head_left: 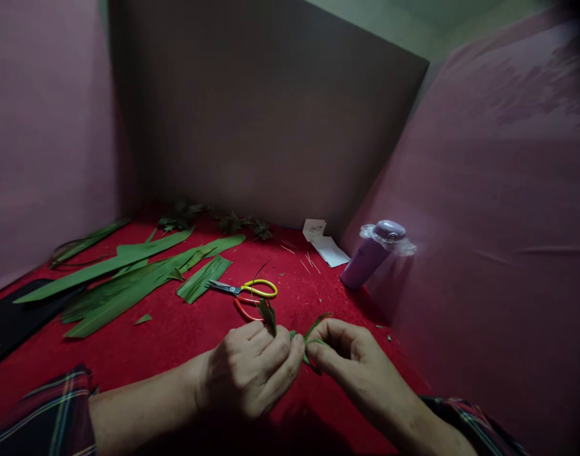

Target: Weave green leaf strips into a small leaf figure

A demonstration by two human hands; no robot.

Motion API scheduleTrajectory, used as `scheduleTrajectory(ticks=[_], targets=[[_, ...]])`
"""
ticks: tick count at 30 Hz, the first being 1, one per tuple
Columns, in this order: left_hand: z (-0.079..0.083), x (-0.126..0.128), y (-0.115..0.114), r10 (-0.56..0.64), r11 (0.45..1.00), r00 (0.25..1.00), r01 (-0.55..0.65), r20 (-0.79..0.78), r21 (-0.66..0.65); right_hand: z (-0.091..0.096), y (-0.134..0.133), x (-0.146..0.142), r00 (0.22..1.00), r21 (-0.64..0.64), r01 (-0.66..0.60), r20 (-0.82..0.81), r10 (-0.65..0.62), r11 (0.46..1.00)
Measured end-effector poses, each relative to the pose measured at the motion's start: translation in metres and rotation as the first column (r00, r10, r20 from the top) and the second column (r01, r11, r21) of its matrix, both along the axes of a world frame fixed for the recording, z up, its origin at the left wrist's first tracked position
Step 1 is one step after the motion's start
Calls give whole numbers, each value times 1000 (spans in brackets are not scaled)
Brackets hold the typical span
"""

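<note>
Low in the head view, my left hand (256, 367) is closed around a green leaf strip (267, 315), whose folded end sticks up above the fingers. My right hand (349, 358) pinches green leaf pieces (317, 324) between thumb and fingertips, right beside the left fingertips. How the leaf is folded inside the hands is hidden. Just beyond my left hand lie scissors (245, 291) with one yellow and one red handle, blades pointing left. A short cut leaf section (204, 278) lies by the blade tips.
Long green leaves (142, 278) spread over the red cloth (176, 354) at left, near a black flat object (19, 323). Leafy sprigs (242, 223) lie at the back. Thin sticks (310, 263), white papers (330, 251) and a purple tumbler (368, 256) stand or lie at right.
</note>
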State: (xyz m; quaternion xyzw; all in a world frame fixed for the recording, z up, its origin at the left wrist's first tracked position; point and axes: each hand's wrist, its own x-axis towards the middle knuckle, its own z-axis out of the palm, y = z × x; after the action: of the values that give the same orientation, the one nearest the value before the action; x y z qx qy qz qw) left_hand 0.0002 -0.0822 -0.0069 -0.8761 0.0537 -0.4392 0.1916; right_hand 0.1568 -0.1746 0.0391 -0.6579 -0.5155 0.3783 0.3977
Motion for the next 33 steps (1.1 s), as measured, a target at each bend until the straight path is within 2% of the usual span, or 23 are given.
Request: scheduleTrajectory(ticks=[4, 7, 9, 12, 16, 18, 20, 24, 33], targets=[[1, 1, 3, 31, 999, 999, -30, 14, -26, -10, -2, 12, 990, 125, -95, 117, 81, 988], [1, 1, 5, 47, 998, 999, -47, 3, -31, -20, -6, 19, 980, 149, -95, 189, 66, 984], [0, 0, 5, 62, 997, 998, -62, -3, -40, -25, -9, 23, 973, 225, -106, 223, 55, 969], [0, 1, 5, 60, 997, 998, -60, -9, -46, -27, -10, 25, 961, 350, -164, 266, 70, 922], [-2, 3, 6, 42, 998, 999, -42, -8, -44, -26, -8, 29, 956, 383, -188, 281, 80, 904], [-5, 5, 8, 57, 994, 998, -57, -4, -94, -27, -4, 33, 940, 421, -233, 329, 92, 876], [-11, 7, 10, 79, 976, 997, -74, 16, -206, -30, 0, 38, 916, 470, -273, 394, 77, 840], [-18, 10, 16, 73, 929, 997, -57, 31, -366, -33, 8, 47, 887, 548, -272, 462, -16, 791], [-13, 10, 21, 118, 934, 986, -69, 118, -351, -24, 22, 52, 890, 510, -211, 453, -52, 834]])
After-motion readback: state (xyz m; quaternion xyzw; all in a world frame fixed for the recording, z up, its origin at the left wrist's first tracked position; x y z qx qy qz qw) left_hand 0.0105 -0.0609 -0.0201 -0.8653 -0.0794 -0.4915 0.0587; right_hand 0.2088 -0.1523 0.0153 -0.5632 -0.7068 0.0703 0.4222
